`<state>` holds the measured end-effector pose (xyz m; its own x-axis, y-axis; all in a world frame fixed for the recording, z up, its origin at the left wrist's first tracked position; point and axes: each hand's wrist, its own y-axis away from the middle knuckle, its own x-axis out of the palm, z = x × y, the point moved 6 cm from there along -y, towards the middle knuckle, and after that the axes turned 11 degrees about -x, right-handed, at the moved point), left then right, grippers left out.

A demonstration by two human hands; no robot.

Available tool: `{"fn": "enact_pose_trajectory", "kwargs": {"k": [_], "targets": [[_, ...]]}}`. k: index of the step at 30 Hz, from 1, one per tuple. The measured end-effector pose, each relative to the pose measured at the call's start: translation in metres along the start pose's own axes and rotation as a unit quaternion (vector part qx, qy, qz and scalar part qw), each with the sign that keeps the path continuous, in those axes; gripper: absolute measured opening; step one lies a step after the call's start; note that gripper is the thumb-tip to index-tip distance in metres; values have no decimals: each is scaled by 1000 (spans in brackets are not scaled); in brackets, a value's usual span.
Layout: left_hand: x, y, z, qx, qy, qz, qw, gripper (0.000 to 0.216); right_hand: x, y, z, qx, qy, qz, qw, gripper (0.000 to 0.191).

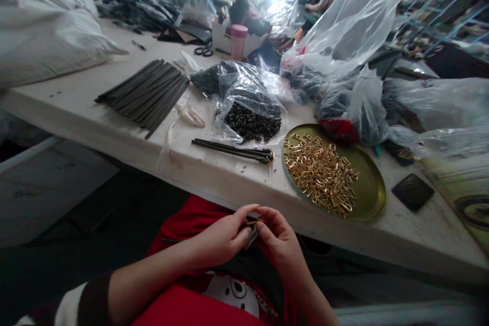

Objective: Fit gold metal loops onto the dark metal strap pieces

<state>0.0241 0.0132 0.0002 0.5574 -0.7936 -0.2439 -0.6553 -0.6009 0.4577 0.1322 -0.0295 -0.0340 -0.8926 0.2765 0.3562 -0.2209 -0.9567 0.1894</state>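
Observation:
Over my lap, just off the table's front edge, my left hand [229, 234] and my right hand [280, 237] meet with fingertips pinched together. Between them is a folded end of a dark strap [251, 236], with a small gold-coloured bit at its top that I cannot make out clearly. Both hands are closed on this piece. On the table beyond them lies a small bundle of dark straps [233, 151] with metal pieces at the right end. To the right, a round gold tray [372, 191] bears a heap of gold metal buckles [324, 173].
A larger stack of dark strips [147, 92] lies at the left. Behind the bundle, a clear plastic bag [248, 94] spills small black pieces [252, 121]. Scissors [203, 51], a pink cup [239, 42], a dark flat square [412, 192] and a white sack [46, 30] also rest on the table.

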Motion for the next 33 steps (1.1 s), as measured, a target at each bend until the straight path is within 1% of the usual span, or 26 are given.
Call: {"fn": "enact_pose_trajectory", "kwargs": {"k": [3,6,8,10,12,13,15,16,17,18,19,20,21,23,24,25,26,27,28,31,33], "targets": [[-1,0,-7,27,18,16,999,48,1,-4,-4,24,-49,-11,998,26],[-8,-2,-15,61,36,7,997,35,4,-12,-13,59,-80,-28,995,32],[-13,-7,-16,62,52,3,997,28,7,-19,-19,69,-89,-39,993,35],[-19,-15,-11,45,88,5,995,26,11,-28,-23,67,-87,-35,993,33],[-25,-25,-2,21,144,9,989,27,13,-40,-20,52,-56,-12,997,27],[-28,-31,3,9,172,12,985,29,13,-49,-15,37,-19,3,999,25],[-33,-41,13,-12,215,20,976,33,10,-75,4,-21,102,29,994,23],[-36,-46,16,-21,228,22,973,35,8,-92,18,-69,182,32,980,23],[-39,-51,19,-31,237,22,971,37,6,-111,35,-128,264,23,956,22],[-44,-55,21,-39,242,18,969,38,5,-130,51,-185,345,15,920,20],[-48,-59,21,-44,243,10,969,39,8,-150,64,-233,420,15,877,19],[-54,-62,21,-47,244,2,969,41,11,-169,73,-265,487,21,832,18],[-59,-65,20,-49,242,-4,969,42,16,-187,78,-281,552,29,784,18],[-68,-69,17,-54,233,-12,971,43,24,-218,78,-273,663,51,695,18],[-72,-71,17,-58,228,-15,972,43,27,-228,75,-261,704,62,657,17],[-75,-72,16,-64,223,-17,973,42,29,-235,72,-250,733,71,628,16],[-78,-72,17,-68,217,-22,974,41,31,-239,69,-243,751,79,609,16],[-81,-73,17,-71,211,-28,974,40,32,-241,66,-239,759,88,599,15],[-82,-73,17,-72,207,-33,975,39,32,-241,64,-236,759,98,599,15],[-83,-72,18,-68,199,-43,977,36,32,-237,58,-222,739,128,623,12],[-82,-70,18,-63,200,-48,977,35,30,-236,55,-213,730,130,636,7]]}}
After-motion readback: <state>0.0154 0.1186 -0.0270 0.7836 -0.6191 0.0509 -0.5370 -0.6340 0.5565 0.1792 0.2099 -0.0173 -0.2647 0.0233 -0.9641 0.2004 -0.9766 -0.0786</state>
